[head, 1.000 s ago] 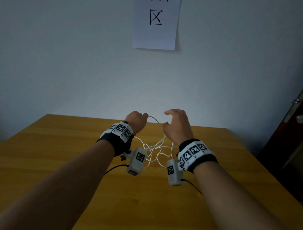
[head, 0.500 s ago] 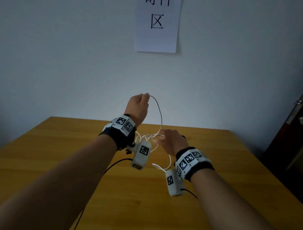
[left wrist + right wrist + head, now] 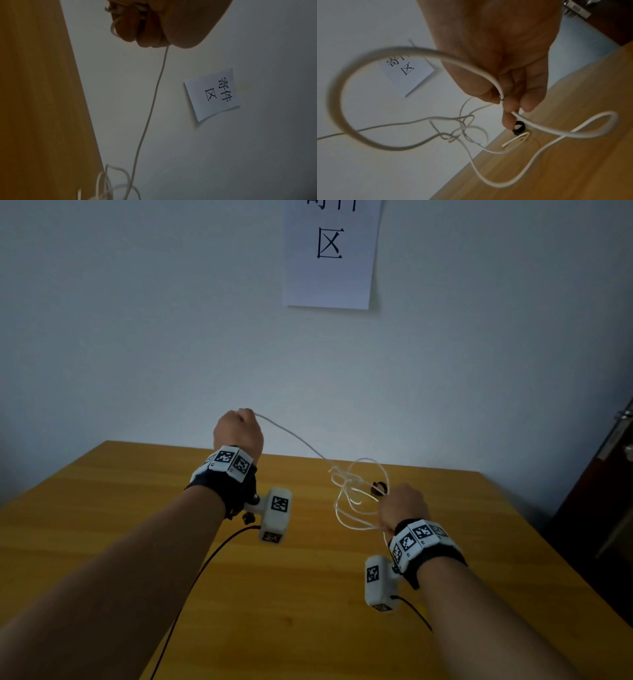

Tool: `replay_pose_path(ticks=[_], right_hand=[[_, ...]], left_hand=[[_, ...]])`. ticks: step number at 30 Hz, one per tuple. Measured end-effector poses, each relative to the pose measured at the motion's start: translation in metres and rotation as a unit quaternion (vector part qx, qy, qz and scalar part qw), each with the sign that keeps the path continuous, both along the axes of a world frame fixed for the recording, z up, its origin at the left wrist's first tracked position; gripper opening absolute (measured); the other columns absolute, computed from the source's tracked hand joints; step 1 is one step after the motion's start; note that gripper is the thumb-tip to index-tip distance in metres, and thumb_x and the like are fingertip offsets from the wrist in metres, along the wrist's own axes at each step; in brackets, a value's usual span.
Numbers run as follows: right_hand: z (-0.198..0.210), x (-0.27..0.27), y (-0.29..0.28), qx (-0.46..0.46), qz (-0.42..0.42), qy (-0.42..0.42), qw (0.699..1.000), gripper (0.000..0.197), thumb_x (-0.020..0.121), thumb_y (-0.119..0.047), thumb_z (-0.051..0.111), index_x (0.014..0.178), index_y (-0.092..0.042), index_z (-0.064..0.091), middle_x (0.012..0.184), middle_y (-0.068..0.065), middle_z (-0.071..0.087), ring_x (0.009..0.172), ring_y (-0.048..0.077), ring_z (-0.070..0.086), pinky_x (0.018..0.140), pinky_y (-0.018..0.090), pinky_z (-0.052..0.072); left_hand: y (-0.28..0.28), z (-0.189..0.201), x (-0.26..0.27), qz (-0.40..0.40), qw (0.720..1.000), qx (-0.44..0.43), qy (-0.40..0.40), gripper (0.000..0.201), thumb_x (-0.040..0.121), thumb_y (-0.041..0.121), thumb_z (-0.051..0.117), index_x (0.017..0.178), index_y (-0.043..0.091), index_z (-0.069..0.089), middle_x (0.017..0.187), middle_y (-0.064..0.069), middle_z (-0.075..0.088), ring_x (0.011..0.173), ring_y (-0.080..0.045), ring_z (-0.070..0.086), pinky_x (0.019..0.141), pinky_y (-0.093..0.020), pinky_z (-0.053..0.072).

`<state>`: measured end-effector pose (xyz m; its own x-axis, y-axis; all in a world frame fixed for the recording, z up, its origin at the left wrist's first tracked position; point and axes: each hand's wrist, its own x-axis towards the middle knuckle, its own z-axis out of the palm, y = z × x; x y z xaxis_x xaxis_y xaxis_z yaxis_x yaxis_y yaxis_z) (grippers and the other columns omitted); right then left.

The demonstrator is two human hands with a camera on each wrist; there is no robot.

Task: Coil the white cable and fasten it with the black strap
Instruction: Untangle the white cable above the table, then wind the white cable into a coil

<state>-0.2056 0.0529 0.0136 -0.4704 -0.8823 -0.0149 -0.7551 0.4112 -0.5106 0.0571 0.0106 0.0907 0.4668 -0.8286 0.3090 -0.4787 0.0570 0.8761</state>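
A thin white cable (image 3: 294,436) runs taut from my raised left hand (image 3: 238,430) down to a loose tangle of loops (image 3: 356,494) beside my right hand (image 3: 401,505). The left hand (image 3: 145,31) is a closed fist around one end of the cable (image 3: 154,94). My right hand (image 3: 508,97) pinches the cable (image 3: 412,52) between thumb and fingers, with loops hanging around it. The black strap (image 3: 518,127), rolled into a small ring, lies on the wooden table (image 3: 573,162) just beyond the right fingertips; it shows as a dark ring (image 3: 378,487) in the head view.
The wooden table (image 3: 137,525) meets a pale wall at the back, where a white paper sign (image 3: 330,254) hangs. Dark door furniture (image 3: 613,474) stands at the right edge. Black camera leads (image 3: 205,563) trail from both wrists.
My left hand has swung up and to the left, drawing a strand of cable out straight. My right hand has moved right and lower, carrying the tangle of loops with it.
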Motion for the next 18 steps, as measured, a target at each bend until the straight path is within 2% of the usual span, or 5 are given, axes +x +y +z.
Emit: replay_pose_path(ticks=[3,6,9,13,18], right_hand=[[-0.006,-0.009,0.001,0.043,-0.03,-0.013,0.999,0.029,0.099,-0.015,0.057,0.085,0.003,0.075,0.077,0.013,0.078,0.071,0.026,0.077,0.069,0.038,0.065],[-0.008,-0.017,0.001,0.061,-0.049,-0.001,0.997,0.034,0.1,-0.016,0.056,0.072,0.0,0.067,0.088,0.015,0.077,0.075,0.027,0.073,0.069,0.034,0.061],[-0.008,-0.021,0.002,0.078,-0.061,0.02,0.995,0.028,0.103,-0.015,0.053,0.084,0.0,0.068,0.103,0.017,0.075,0.077,0.029,0.062,0.068,0.032,0.05],[-0.015,-0.034,0.001,0.081,-0.073,0.017,0.994,0.04,0.104,-0.014,0.052,0.067,0.0,0.055,0.098,0.019,0.072,0.077,0.03,0.058,0.068,0.033,0.048],[-0.014,-0.031,-0.003,0.087,-0.066,0.024,0.994,0.025,0.103,-0.01,0.054,0.098,0.006,0.072,0.107,0.02,0.074,0.084,0.031,0.064,0.071,0.032,0.05]], left_hand=[[-0.002,-0.002,0.01,0.037,0.999,-0.001,0.012,0.043,0.105,0.022,0.027,0.088,-0.005,0.056,0.074,-0.009,0.053,0.082,-0.032,0.05,0.071,-0.035,0.032],[-0.002,-0.003,0.016,0.08,0.997,-0.013,0.017,0.047,0.106,0.022,0.026,0.104,-0.01,0.061,0.106,-0.025,0.064,0.101,-0.039,0.058,0.075,-0.033,0.034],[0.001,0.0,0.019,0.116,0.993,-0.018,0.031,0.045,0.107,0.021,0.025,0.104,-0.007,0.06,0.115,-0.029,0.063,0.107,-0.04,0.059,0.074,-0.034,0.034],[0.002,0.003,0.031,0.141,0.989,0.003,0.046,0.043,0.108,0.021,0.025,0.123,-0.007,0.054,0.13,-0.026,0.057,0.12,-0.037,0.053,0.093,-0.036,0.04],[0.003,-0.001,0.027,0.122,0.991,-0.024,0.056,0.046,0.108,0.02,0.025,0.116,-0.011,0.057,0.121,-0.029,0.061,0.113,-0.039,0.056,0.083,-0.036,0.038]])
